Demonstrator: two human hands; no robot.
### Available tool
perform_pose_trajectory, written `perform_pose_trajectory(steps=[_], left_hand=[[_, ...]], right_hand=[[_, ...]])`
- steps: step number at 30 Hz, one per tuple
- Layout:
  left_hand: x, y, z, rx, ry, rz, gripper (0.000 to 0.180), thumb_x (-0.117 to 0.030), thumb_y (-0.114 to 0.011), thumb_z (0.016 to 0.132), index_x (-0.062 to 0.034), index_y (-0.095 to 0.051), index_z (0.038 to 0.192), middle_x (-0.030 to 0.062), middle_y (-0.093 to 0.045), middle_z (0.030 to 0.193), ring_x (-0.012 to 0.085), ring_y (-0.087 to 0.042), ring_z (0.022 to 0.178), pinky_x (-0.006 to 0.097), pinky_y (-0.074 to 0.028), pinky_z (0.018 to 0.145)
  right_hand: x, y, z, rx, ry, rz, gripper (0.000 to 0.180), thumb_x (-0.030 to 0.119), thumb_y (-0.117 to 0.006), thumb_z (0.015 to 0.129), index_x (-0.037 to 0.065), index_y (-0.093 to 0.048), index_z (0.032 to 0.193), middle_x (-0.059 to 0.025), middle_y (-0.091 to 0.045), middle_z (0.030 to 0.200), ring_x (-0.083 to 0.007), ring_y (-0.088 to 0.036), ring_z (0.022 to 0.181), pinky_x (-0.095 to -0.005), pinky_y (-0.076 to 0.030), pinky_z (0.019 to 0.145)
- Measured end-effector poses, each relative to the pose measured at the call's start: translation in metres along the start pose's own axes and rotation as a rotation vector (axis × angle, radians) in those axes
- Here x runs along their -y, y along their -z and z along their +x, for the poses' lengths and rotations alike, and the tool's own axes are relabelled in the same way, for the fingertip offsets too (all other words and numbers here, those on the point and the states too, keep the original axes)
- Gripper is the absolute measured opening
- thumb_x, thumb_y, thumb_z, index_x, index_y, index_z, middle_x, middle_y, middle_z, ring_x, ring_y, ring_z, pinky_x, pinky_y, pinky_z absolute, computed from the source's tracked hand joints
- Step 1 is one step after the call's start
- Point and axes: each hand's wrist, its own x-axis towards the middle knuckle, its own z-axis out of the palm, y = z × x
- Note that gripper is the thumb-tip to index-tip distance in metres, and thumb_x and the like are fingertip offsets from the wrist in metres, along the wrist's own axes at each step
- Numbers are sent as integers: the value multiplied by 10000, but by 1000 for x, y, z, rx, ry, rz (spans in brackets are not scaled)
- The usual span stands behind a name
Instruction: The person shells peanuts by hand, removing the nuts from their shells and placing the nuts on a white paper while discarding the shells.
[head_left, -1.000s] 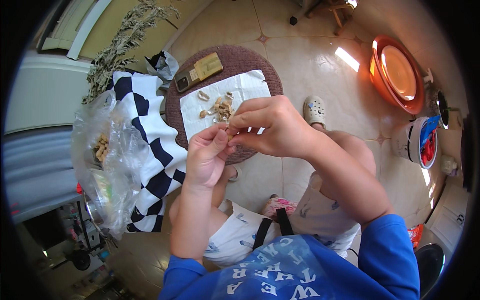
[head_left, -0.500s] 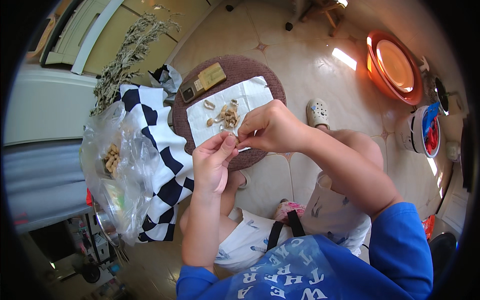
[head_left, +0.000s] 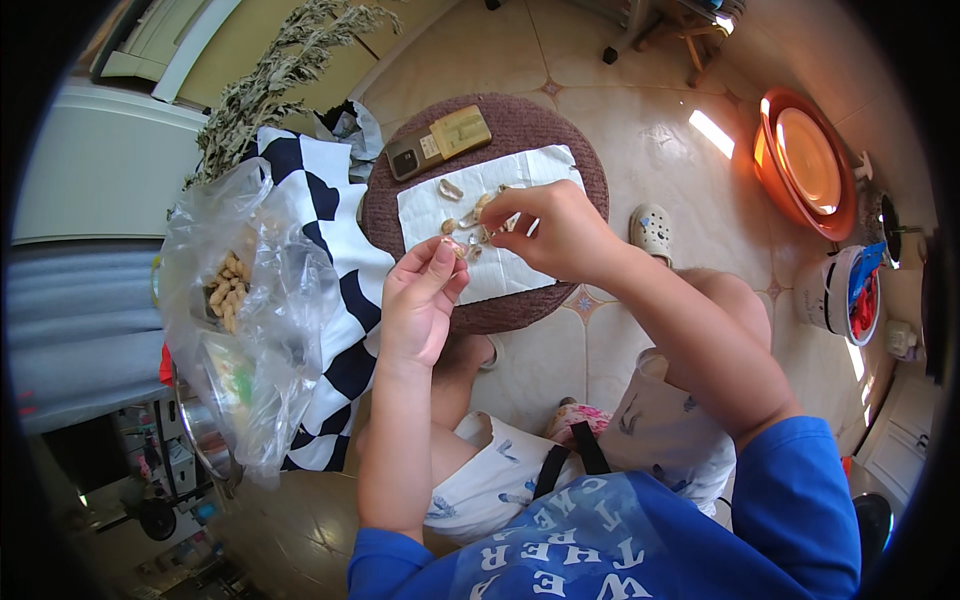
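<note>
My left hand (head_left: 420, 300) pinches an opened peanut (head_left: 455, 247) between thumb and fingers, its pinkish inside showing. My right hand (head_left: 555, 232) hovers over the white paper sheet (head_left: 520, 275), its bent fingers closed around what looks like a pale piece of peanut shell (head_left: 511, 222), partly hidden by the fingers. Beneath the hands, a small heap of peanut shells (head_left: 474, 213) lies on the sheet, with one loose shell (head_left: 450, 189) apart from it. The paper covers part of a round, brown, cloth-covered stool (head_left: 585, 170).
Behind the paper, a phone (head_left: 415, 157) lies against a yellowish block (head_left: 461, 131). At left, a clear plastic bag (head_left: 270, 370) with unshelled peanuts (head_left: 229, 290) rests on a black-and-white checked cloth (head_left: 345, 270). Orange basins (head_left: 808, 165) and a white bucket (head_left: 825, 292) stand at right.
My hands have separated. The right one moved away from the peanut, over the shell heap, while the left keeps hold of the opened peanut. The view has shifted slightly.
</note>
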Motion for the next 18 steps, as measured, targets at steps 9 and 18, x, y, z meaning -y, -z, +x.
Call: perform_pose_trajectory(steps=[9, 18], left_hand=[[5, -12, 2, -31, -25, -55, 228, -161, -654, 920, -46, -618, 1114, 14, -640, 989, 89, -589, 895, 218, -487, 822], [8, -4, 3, -11, 46, -69, 217, -123, -725, 858, -30, -653, 1040, 57, -674, 988, 117, -622, 879, 256, -505, 828]], right_hand=[[16, -8, 5, 136, -119, 286, 151, 74, -768, 788, 32, -663, 887, -19, -672, 861, -95, -609, 724, -245, -503, 596], [14, 4, 5, 185, 34, 168, 141, 93, -788, 769, 43, -682, 847, -32, -680, 805, -110, -626, 706, -257, -507, 581]])
